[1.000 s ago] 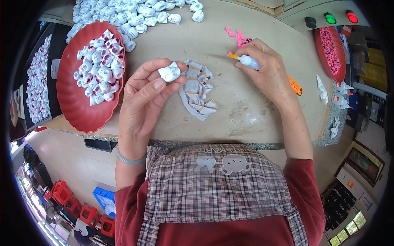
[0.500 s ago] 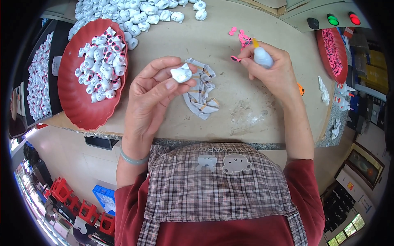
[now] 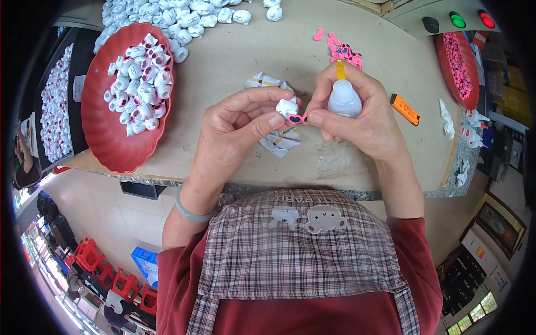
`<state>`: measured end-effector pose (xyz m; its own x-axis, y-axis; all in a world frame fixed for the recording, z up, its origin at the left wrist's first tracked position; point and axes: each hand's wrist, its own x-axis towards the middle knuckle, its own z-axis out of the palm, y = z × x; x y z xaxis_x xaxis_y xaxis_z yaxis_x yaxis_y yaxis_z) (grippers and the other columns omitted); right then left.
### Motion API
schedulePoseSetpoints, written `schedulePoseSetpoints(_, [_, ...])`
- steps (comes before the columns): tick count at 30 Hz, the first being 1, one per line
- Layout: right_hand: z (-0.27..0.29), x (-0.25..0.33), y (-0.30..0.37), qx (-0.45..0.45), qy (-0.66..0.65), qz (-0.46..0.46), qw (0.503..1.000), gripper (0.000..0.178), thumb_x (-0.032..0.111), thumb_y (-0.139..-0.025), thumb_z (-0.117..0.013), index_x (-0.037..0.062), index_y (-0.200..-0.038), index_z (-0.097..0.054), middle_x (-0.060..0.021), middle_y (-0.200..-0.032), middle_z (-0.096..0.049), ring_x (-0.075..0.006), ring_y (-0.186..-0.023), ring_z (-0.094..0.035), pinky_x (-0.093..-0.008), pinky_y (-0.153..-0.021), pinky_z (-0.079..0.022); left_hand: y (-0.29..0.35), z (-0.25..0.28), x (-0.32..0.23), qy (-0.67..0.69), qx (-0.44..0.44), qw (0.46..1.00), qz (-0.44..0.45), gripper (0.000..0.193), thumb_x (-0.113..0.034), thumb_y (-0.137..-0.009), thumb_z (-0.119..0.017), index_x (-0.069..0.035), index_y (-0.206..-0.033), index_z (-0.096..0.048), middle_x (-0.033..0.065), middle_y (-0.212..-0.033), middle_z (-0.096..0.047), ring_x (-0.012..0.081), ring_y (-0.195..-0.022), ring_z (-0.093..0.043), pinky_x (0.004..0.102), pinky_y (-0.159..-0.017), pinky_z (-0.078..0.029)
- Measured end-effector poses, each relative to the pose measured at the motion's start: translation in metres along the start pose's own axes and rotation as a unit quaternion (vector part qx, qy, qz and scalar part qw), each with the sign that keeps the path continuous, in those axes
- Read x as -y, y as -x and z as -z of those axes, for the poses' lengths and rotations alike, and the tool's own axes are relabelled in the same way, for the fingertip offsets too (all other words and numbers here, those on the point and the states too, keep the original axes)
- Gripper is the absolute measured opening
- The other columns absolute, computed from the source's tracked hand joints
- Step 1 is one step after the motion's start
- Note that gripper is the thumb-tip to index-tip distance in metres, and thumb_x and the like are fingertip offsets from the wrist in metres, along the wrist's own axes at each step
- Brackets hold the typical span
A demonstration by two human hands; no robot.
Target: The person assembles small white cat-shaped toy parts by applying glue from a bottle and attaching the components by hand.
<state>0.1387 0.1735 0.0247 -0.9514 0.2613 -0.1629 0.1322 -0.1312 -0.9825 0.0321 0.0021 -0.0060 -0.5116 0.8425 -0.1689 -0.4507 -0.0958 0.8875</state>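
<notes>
Between thumb and fingers, my left hand point(image 3: 240, 117) holds a small white figurine head point(image 3: 286, 106) with pointed ears. My right hand point(image 3: 363, 114) pinches tiny pink-rimmed sunglasses point(image 3: 296, 119) with dark lenses against the front of that piece. The same right hand also keeps a squeeze bottle point(image 3: 345, 99) with a yellow tip in its palm, tip pointing away from me. Under and behind my left fingers lies a crumpled checked cloth point(image 3: 279, 144). Beyond my right hand is a loose pile of pink sunglasses point(image 3: 346, 54).
At the left, a red scalloped tray point(image 3: 120, 151) holds many white pieces, some wearing sunglasses. More white pieces point(image 3: 190, 19) spread along the far left. A second red tray point(image 3: 473, 95) with pink parts, an orange box cutter point(image 3: 405, 109), tissue point(image 3: 446, 119) and small bottles point(image 3: 472, 137) lie right.
Both hands have come together in the middle. The right hand has carried the sunglasses from near the pink pile to the white piece, which my left hand has moved rightward.
</notes>
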Motion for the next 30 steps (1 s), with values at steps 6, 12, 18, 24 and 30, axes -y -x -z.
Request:
schedulePoseSetpoints(6, [0.0, -0.005, 0.0, -0.012, 0.019, -0.019, 1.0, 0.019, 0.001, -0.075, -0.069, 0.0054, -0.085, -0.054, -0.0027, -0.07, -0.061, -0.0045, -0.051, -0.053, -0.0173, -0.045, -0.04, 0.002, -0.003, -0.001, -0.028, 0.008, 1.0, 0.013, 0.028, 0.001, -0.085, -0.06, 0.004, -0.112, -0.059, 0.0107, -0.098, -0.066, 0.0138, -0.089, -0.063, 0.0255, -0.078, -0.052])
schedulePoseSetpoints(12, [-0.004, -0.002, 0.0, -0.023, 0.023, -0.054, 0.998, 0.019, 0.001, -0.075, -0.069, 0.0056, -0.085, -0.054, -0.0014, -0.07, -0.059, -0.0046, -0.051, -0.053, -0.0171, -0.045, -0.04, 0.003, -0.004, -0.001, -0.06, 0.001, 0.998, -0.003, 0.027, 0.003, -0.085, -0.06, 0.004, -0.112, -0.059, 0.01, -0.097, -0.066, 0.0132, -0.088, -0.062, 0.0236, -0.076, -0.051])
schedulePoseSetpoints(18, [-0.01, -0.006, 0.004, -0.055, 0.058, -0.046, 0.996, 0.017, 0.0, -0.076, -0.065, 0.0037, -0.087, -0.052, -0.004, -0.078, -0.059, -0.0096, -0.061, -0.058, -0.0234, -0.052, -0.048, 0.001, -0.004, 0.0, -0.198, 0.001, 0.978, -0.069, 0.028, 0.003, -0.082, -0.063, 0.001, -0.11, -0.061, 0.0084, -0.097, -0.067, 0.0122, -0.084, -0.063, 0.0232, -0.072, -0.051])
schedulePoseSetpoints(24, [-0.018, -0.014, 0.009, -0.111, 0.183, 0.032, 0.976, 0.022, 0.004, -0.073, -0.068, 0.0049, -0.088, -0.052, -0.0064, -0.071, -0.062, -0.0152, -0.063, -0.063, -0.0276, -0.056, -0.05, 0.0, -0.008, 0.004, -0.203, -0.026, 0.974, -0.101, 0.026, 0.002, -0.079, -0.066, 0.001, -0.105, -0.062, 0.0093, -0.101, -0.066, 0.0132, -0.085, -0.063, 0.0245, -0.075, -0.051])
schedulePoseSetpoints(30, [-0.018, -0.017, 0.013, -0.125, 0.214, 0.06, 0.967, 0.022, 0.005, -0.073, -0.069, 0.0054, -0.087, -0.053, -0.0062, -0.071, -0.063, -0.0182, -0.064, -0.065, -0.0278, -0.057, -0.05, 0.001, -0.008, 0.004, -0.171, -0.002, 0.977, -0.126, 0.024, 0.004, -0.081, -0.064, 0.003, -0.105, -0.06, 0.0115, -0.103, -0.064, 0.0148, -0.094, -0.061, 0.0273, -0.084, -0.05])
